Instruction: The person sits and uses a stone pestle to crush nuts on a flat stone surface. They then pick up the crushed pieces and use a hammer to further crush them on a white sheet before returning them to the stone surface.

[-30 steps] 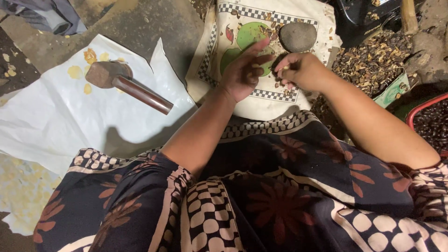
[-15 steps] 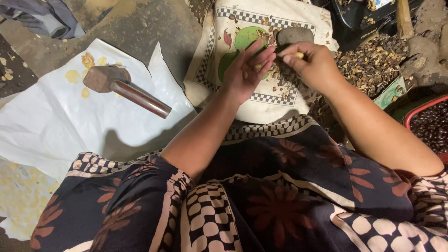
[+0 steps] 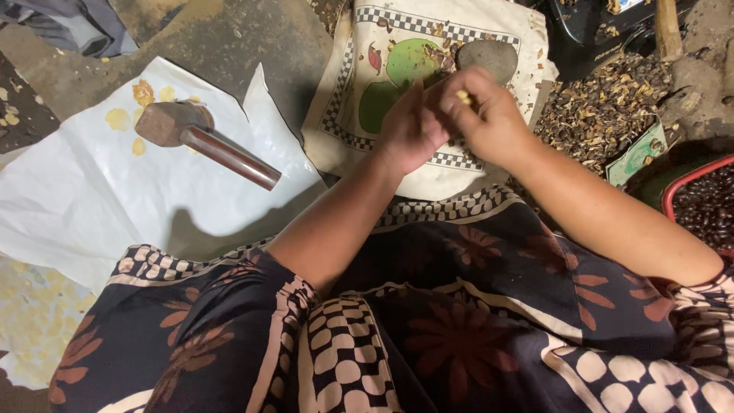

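My right hand (image 3: pixel 493 118) pinches a small pale kernel (image 3: pixel 462 96) between thumb and fingertips. My left hand (image 3: pixel 410 128) is raised against it, fingers extended and touching the right hand's fingers. Both hover over a printed cloth sack (image 3: pixel 359 92) with a chequered border and green shapes. A rounded grey stone (image 3: pixel 489 56) rests on the sack just beyond the hands, with bits of shell around it.
A hammer-like tool (image 3: pixel 206 141) with a rusty head and brown handle lies on a white sheet (image 3: pixel 84 191) at the left. Shell debris (image 3: pixel 604 99) is heaped at the right. A red basin (image 3: pixel 707 203) of dark nuts sits at the right edge.
Both hands have lifted off the sack and drawn together near the stone; the right hand now holds a pale kernel at its fingertips.
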